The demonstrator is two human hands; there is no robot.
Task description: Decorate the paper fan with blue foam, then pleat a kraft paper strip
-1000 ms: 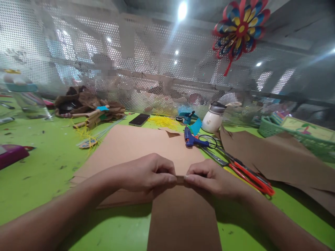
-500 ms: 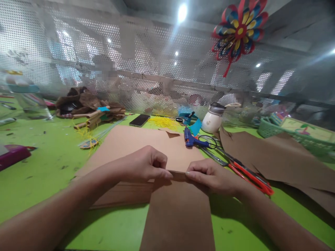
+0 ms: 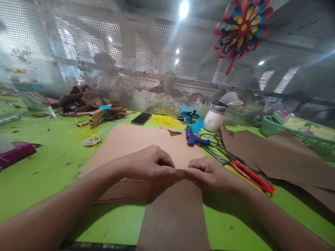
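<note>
A strip of brown paper (image 3: 174, 216) runs from the near table edge up to my hands, its far end folded into a narrow edge. My left hand (image 3: 154, 164) pinches that folded edge between thumb and fingers. Close to its right, my right hand (image 3: 205, 172) pinches the same edge, with a small gap between the two thumbs. Beneath and beyond the hands lies a stack of larger light brown sheets (image 3: 128, 139). A blue glue gun (image 3: 192, 136) rests at the stack's far right corner.
Red-handled scissors (image 3: 251, 176) lie right of my right hand, near dark brown paper (image 3: 261, 150). Further back are a phone (image 3: 141, 118), yellow shreds (image 3: 166, 121), a white jar (image 3: 214, 118) and a green basket (image 3: 298, 137). A purple object (image 3: 18, 153) sits at the left.
My left hand has shifted slightly right, closer to my right hand. The folded edge now looks narrower and more turned over. The view has moved a little.
</note>
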